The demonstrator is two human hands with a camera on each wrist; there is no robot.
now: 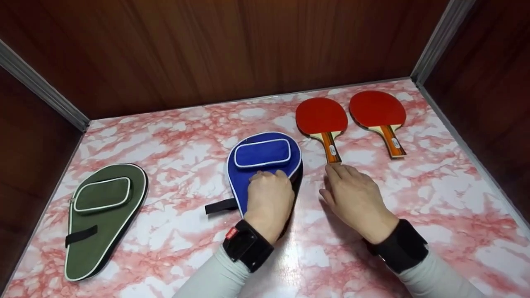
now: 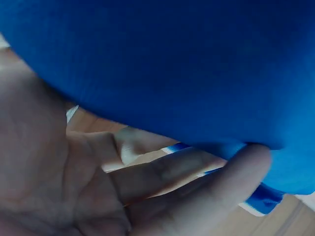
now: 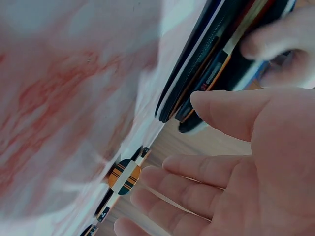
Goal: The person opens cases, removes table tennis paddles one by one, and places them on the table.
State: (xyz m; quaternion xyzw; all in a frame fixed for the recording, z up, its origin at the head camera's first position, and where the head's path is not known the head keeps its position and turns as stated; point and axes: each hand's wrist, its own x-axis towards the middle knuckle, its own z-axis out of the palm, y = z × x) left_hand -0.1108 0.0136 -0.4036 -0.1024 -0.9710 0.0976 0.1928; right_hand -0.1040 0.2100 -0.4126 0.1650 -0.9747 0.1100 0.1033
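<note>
A blue table tennis bat case with white piping lies in the middle of the table. My left hand grips its front panel, fingers curled at the fabric's edge. In the right wrist view the case stands unzipped along its side, showing the zipper and the wooden edge of a bat inside. To the right, my right hand has its fingers extended, holding nothing. Its fingertips are by the handle end of a red table tennis bat; whether they touch it I cannot tell.
A second red bat lies farther right, near the back wall. At the left rests a green bat case with a black strap. The marbled pink-and-white table is bounded by dark wood panels behind and at both sides.
</note>
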